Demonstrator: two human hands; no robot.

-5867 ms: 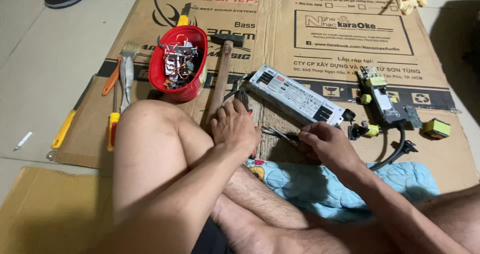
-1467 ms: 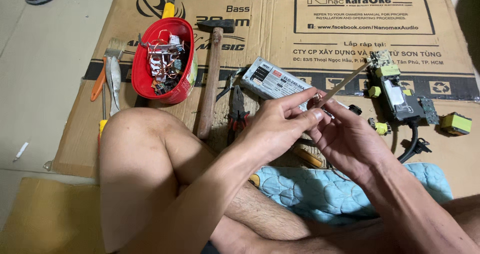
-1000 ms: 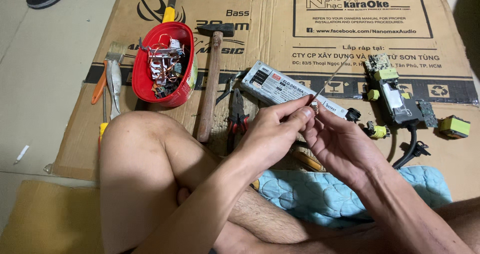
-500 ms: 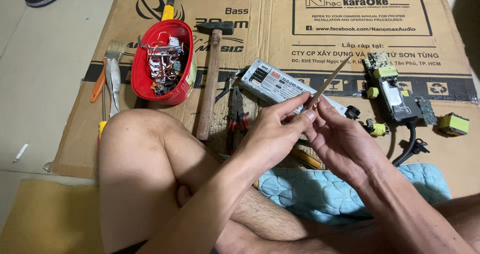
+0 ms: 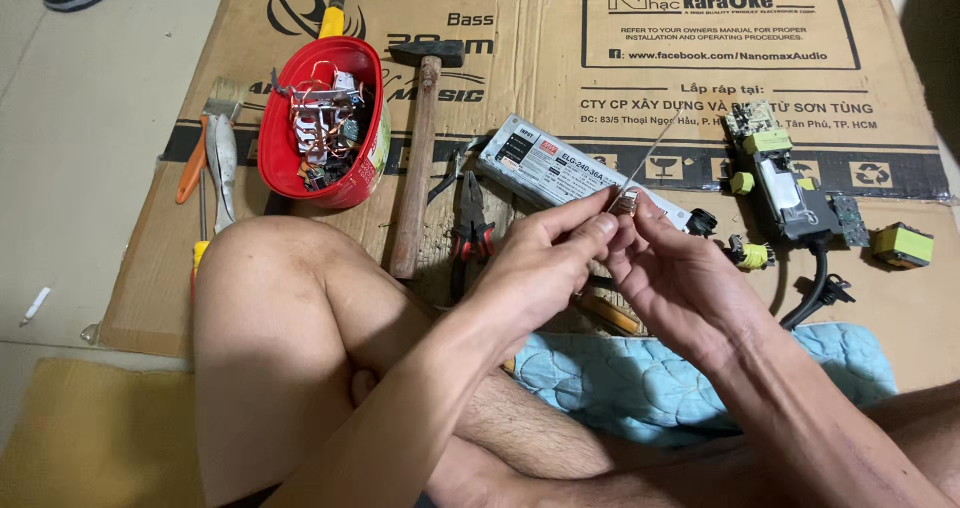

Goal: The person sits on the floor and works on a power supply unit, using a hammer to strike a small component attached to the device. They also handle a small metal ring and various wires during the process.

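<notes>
My left hand [image 5: 545, 263] and my right hand [image 5: 675, 273] meet in front of me, fingertips pinched together on a small coil of thin wire [image 5: 627, 202]. A loose strand of the wire [image 5: 655, 153] rises up and to the right from the pinch. Just behind the hands a long silver power supply box [image 5: 555, 168] lies on the cardboard sheet [image 5: 560, 78]. My bare knee [image 5: 265, 288] is raised at the left.
A red bowl [image 5: 275, 158] of scrap parts, a hammer [image 5: 415, 168], pliers [image 5: 470, 233], a brush [image 5: 222, 148] and screwdrivers lie to the left. A circuit board with a black cable [image 5: 790, 193] and yellow transformers [image 5: 902, 245] sit at the right. A blue quilted cloth [image 5: 640, 388] lies under my legs.
Both hands lifted off the floor near the silver box and came together in the air. Since then they have kept pinching the wire, whose loose strand shifts slightly.
</notes>
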